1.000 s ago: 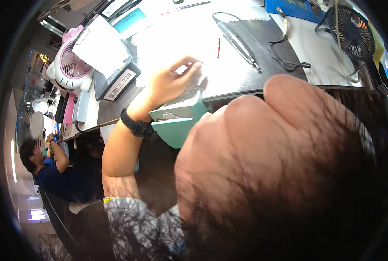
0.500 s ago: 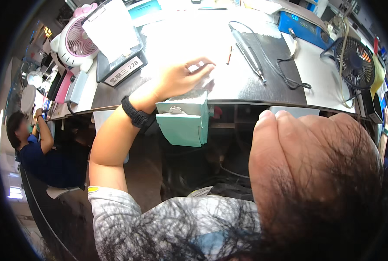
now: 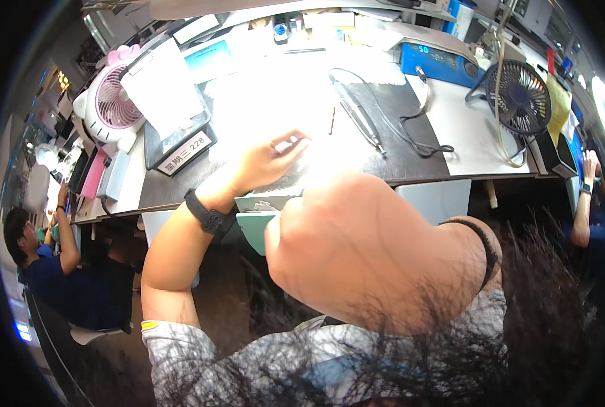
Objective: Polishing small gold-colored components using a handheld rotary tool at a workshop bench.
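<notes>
My left hand rests over the bright work surface, its thumb and fingertips closed together. Glare hides whatever small thing may be between them. A black band circles that wrist. Close to the camera, my right hand is curled with its knuckles up; its fingertips and anything in them are out of sight. Behind it, partly covered, a mint-green box hangs at the bench's front edge, just below my left hand. A slim reddish-brown rod lies on the bench beyond my hands, and a pen-shaped rotary handpiece with a cable lies beside it.
The handpiece stands near a blue control unit and its cables. A black fan is at right, a pink-and-white fan at left beside a dark stand with papers. A person sits far left; another person's arm shows far right.
My right hand has swung left and inward, now overlapping the green box. My left hand keeps its pinch. The whole view has shifted, showing more of the bench's back.
</notes>
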